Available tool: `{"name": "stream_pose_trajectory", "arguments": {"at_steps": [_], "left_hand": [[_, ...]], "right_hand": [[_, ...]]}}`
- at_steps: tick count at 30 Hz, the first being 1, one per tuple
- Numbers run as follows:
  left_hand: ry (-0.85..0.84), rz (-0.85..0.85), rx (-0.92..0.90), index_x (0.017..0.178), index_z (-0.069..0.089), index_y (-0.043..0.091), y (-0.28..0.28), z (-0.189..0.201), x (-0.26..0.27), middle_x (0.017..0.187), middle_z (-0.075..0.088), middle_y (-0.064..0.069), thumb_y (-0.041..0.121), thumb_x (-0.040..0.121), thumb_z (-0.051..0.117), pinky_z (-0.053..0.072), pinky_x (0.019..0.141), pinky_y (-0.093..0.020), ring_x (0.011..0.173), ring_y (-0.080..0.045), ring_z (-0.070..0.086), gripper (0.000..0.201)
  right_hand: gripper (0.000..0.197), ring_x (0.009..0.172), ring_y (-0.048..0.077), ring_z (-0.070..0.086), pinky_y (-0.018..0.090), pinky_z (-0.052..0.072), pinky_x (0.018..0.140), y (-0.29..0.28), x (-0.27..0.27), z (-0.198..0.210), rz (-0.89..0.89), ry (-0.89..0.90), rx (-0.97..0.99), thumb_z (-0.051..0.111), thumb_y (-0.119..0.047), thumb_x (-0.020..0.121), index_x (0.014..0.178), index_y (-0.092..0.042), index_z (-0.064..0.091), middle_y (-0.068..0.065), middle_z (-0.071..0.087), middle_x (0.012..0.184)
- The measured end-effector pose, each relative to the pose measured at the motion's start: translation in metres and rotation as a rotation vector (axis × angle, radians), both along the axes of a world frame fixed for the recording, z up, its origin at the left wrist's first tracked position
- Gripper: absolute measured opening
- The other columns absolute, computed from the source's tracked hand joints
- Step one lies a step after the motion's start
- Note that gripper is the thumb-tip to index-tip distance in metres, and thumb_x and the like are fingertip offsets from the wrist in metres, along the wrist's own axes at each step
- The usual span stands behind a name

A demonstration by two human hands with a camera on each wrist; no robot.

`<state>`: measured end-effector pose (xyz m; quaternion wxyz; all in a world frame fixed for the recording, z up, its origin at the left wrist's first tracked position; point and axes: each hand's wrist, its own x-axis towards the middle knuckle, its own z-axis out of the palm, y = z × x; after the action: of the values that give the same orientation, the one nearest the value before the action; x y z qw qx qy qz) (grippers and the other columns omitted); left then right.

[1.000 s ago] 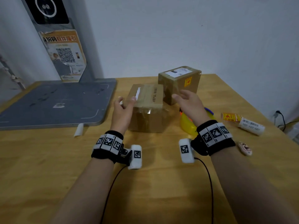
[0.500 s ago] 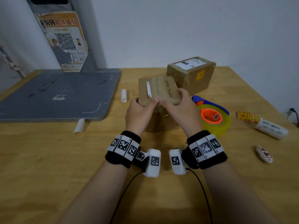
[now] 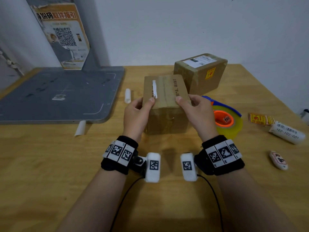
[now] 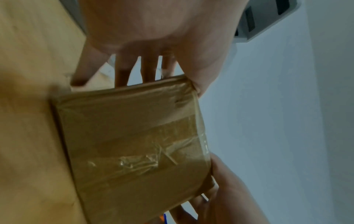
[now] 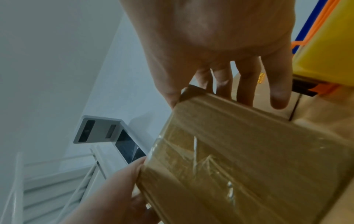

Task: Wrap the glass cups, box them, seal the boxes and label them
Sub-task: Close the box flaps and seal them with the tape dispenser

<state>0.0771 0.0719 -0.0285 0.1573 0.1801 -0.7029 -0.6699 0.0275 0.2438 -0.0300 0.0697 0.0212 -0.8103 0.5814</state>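
Note:
A taped brown cardboard box (image 3: 165, 104) stands on the wooden table (image 3: 50, 164) between my hands. A narrow white strip (image 3: 154, 89) lies along its top. My left hand (image 3: 137, 113) grips the box's left side, thumb on the top edge. My right hand (image 3: 195, 111) grips the right side the same way. In the left wrist view the box (image 4: 134, 139) shows wrinkled clear tape on its near face, with my fingers (image 4: 122, 71) behind it. The right wrist view shows the box (image 5: 249, 151) with my fingers (image 5: 277, 84) along its far side.
A second sealed box (image 3: 200, 72) with a white label and yellow sticker stands behind to the right. A yellow tape dispenser (image 3: 225, 119) lies right of the held box. Yellow stickers (image 3: 258, 119), a label roll (image 3: 286, 134) and a small tag (image 3: 278, 160) lie farther right. A grey mat (image 3: 55, 94) covers the left.
Both hands closed onto the near box and drew it toward me, away from the second box. The tape dispenser is now uncovered.

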Motion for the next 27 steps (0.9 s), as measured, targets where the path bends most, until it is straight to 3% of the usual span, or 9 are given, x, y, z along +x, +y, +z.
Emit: {"name": "stream_pose_trajectory", "arguments": {"at_steps": [4,7,9,12,15,17,22,27], "left_hand": [[0.03,0.01,0.025,0.115,0.072,0.027,0.004,-0.005,0.0,0.104,0.076,0.009,0.045,0.098,0.06,0.061,0.087,-0.04,0.098,-0.01,0.072,0.027],[0.062,0.023,0.019,0.116,0.071,0.025,0.003,-0.009,-0.001,0.101,0.073,0.01,0.05,0.101,0.053,0.057,0.092,-0.041,0.1,-0.012,0.068,0.034],[0.066,0.015,0.051,0.115,0.071,0.03,0.002,-0.013,-0.001,0.105,0.073,0.009,0.059,0.095,0.049,0.054,0.099,-0.044,0.105,-0.013,0.067,0.042],[0.045,-0.022,0.151,0.112,0.067,0.042,0.002,-0.018,0.002,0.119,0.072,0.008,0.07,0.083,0.046,0.047,0.109,-0.049,0.118,-0.015,0.064,0.046],[0.036,-0.054,0.19,0.102,0.06,0.05,0.004,-0.018,0.003,0.117,0.069,0.011,0.062,0.098,0.039,0.047,0.107,-0.044,0.117,-0.012,0.062,0.025],[0.042,-0.074,0.211,0.103,0.055,0.05,0.004,-0.018,0.001,0.119,0.066,0.012,0.055,0.107,0.03,0.048,0.1,-0.036,0.116,-0.009,0.06,0.025],[0.062,-0.056,0.212,0.108,0.053,0.055,0.002,-0.023,-0.006,0.124,0.066,0.006,0.05,0.11,0.027,0.05,0.1,-0.038,0.119,-0.012,0.061,0.026],[0.112,-0.025,0.157,0.125,0.056,0.039,0.002,-0.033,-0.007,0.133,0.065,0.001,0.035,0.113,0.032,0.052,0.102,-0.034,0.123,-0.012,0.062,0.027]], "right_hand": [[0.063,0.104,0.006,0.069,0.039,0.061,0.089,0.001,0.002,-0.005,-0.028,0.042,-0.048,0.063,-0.066,0.082,0.124,-0.02,0.074,-0.01,0.075,0.111],[0.046,0.099,0.003,0.069,0.04,0.06,0.088,0.0,0.001,-0.007,-0.044,0.057,-0.069,0.062,-0.057,0.091,0.115,-0.021,0.077,-0.011,0.076,0.103],[0.039,0.096,0.004,0.068,0.039,0.06,0.087,-0.001,0.0,-0.008,-0.059,0.051,-0.087,0.059,-0.053,0.097,0.109,-0.021,0.077,-0.011,0.075,0.099],[0.038,0.084,0.005,0.064,0.031,0.053,0.072,0.0,0.003,-0.011,-0.059,0.053,-0.15,0.053,-0.047,0.104,0.098,-0.013,0.071,-0.005,0.07,0.091],[0.039,0.075,0.003,0.062,0.029,0.051,0.066,0.0,0.006,-0.011,-0.054,0.026,-0.248,0.049,-0.042,0.107,0.1,-0.008,0.067,-0.001,0.071,0.091],[0.037,0.077,0.003,0.063,0.028,0.052,0.069,0.0,0.005,-0.01,-0.049,0.002,-0.284,0.048,-0.042,0.107,0.104,-0.009,0.066,-0.001,0.071,0.094],[0.035,0.087,0.015,0.062,0.037,0.05,0.078,-0.003,0.001,-0.018,-0.034,-0.05,-0.369,0.045,-0.038,0.109,0.099,-0.007,0.06,0.013,0.07,0.099],[0.014,0.097,0.012,0.069,0.035,0.058,0.083,-0.001,-0.007,-0.025,-0.044,-0.056,-0.338,0.051,-0.02,0.109,0.106,-0.017,0.065,0.002,0.073,0.107]]}}
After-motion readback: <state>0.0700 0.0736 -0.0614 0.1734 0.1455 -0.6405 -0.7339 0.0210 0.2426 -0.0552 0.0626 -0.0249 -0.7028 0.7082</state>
